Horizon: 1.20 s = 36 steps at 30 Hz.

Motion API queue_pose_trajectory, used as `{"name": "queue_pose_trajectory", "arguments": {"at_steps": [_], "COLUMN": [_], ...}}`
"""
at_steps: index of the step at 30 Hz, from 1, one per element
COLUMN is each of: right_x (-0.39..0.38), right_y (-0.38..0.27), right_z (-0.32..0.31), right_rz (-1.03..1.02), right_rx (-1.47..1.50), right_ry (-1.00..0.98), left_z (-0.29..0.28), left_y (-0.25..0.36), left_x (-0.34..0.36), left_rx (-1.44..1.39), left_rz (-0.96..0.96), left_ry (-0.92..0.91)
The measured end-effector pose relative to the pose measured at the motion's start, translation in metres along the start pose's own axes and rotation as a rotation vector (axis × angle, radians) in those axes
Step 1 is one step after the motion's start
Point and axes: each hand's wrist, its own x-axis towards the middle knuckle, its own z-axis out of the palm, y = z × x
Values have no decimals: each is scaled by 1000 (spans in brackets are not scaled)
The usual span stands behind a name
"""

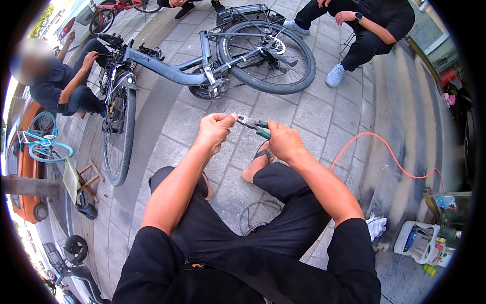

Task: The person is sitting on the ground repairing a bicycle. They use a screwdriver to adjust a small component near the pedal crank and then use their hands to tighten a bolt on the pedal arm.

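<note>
Shirt (217, 289) near, pliers (262, 133) farther out!
Right hand (285, 142) clamps them; left hand (213, 133) pinches something tiny (237, 118), hard to tell.

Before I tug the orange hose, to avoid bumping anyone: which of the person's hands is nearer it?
Right. The right hand, holding green-handled pliers, is left of the orange hose; the left hand is farther left, at the pliers' tip.
</note>
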Motion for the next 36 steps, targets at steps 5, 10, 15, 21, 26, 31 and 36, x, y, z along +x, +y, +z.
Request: {"name": "queue_pose_trajectory", "arguments": {"at_steps": [5, 10, 15, 21, 26, 31, 36], "right_x": [15, 7, -6, -15, -11, -10, -14], "right_y": [8, -6, -4, 1, 3, 6, 19], "right_z": [5, -21, -33, -19, -21, -26, -15], "right_rz": [3, 276, 245, 147, 125, 96, 79], "right_rx": [-67, 339, 491, 486, 419, 397, 354], "right_ry": [-4, -249, -321, -137, -137, -137, -77], "left_z": [2, 6, 7, 3, 5, 5, 8], "left_y": [-26, -18, -5, -9, -9, -6, -6], "left_x": [18, 9, -7, 0, 0, -1, 1], "left_rx": [-129, -293, -130, -223, -224, -250, -248], "left_rz": [-86, -60, 13, 24, 8, 8, -7], "left_ry": [-41, -92, -165, -208, -197, -198, -194]}}
